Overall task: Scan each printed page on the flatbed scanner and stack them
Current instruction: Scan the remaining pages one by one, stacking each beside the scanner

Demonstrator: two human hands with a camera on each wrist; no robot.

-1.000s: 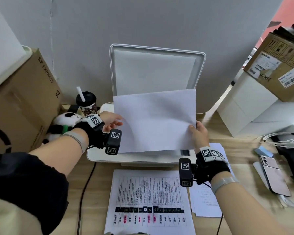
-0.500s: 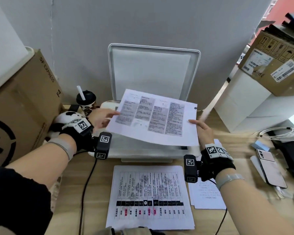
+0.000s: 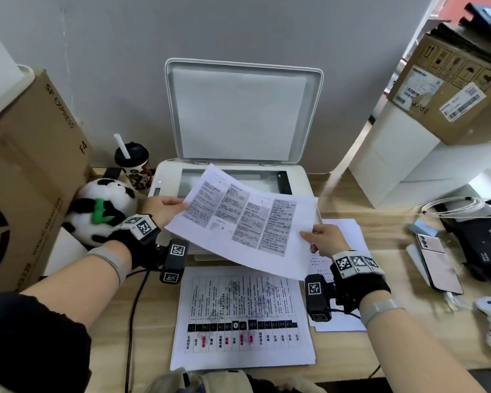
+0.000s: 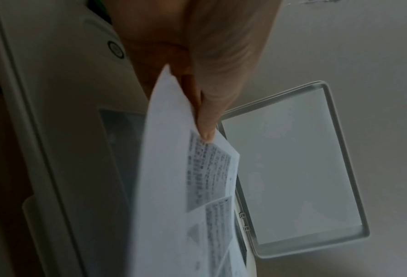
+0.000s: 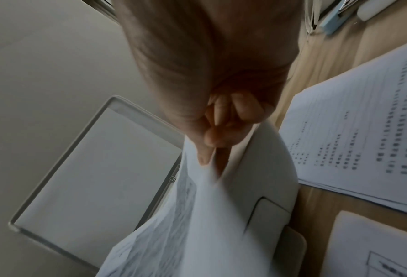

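A printed page [image 3: 244,219] with grey text columns hangs print-side up over the front of the white flatbed scanner [image 3: 167,177], whose lid [image 3: 243,109] stands open against the wall. My left hand [image 3: 165,205] pinches the page's left edge; in the left wrist view the thumb [image 4: 207,120] presses on the sheet [image 4: 178,187]. My right hand [image 3: 323,239] pinches the near right corner, thumb over the page [image 5: 197,215] in the right wrist view. The scanner glass [image 3: 238,177] shows bare behind the sheet. A stack of printed pages [image 3: 241,319] lies on the desk before the scanner.
Another paper pile [image 3: 343,279] lies at the right, partly under my right wrist. A panda plush [image 3: 102,208], a lidded cup [image 3: 132,163] and a cardboard box [image 3: 31,165] crowd the left. A phone [image 3: 440,265], cables [image 3: 451,205] and boxes [image 3: 451,89] sit at the right.
The sheet was held upright with its blank back toward me; both hands have turned it print-side up and drawn it down and toward me, off the scanner glass.
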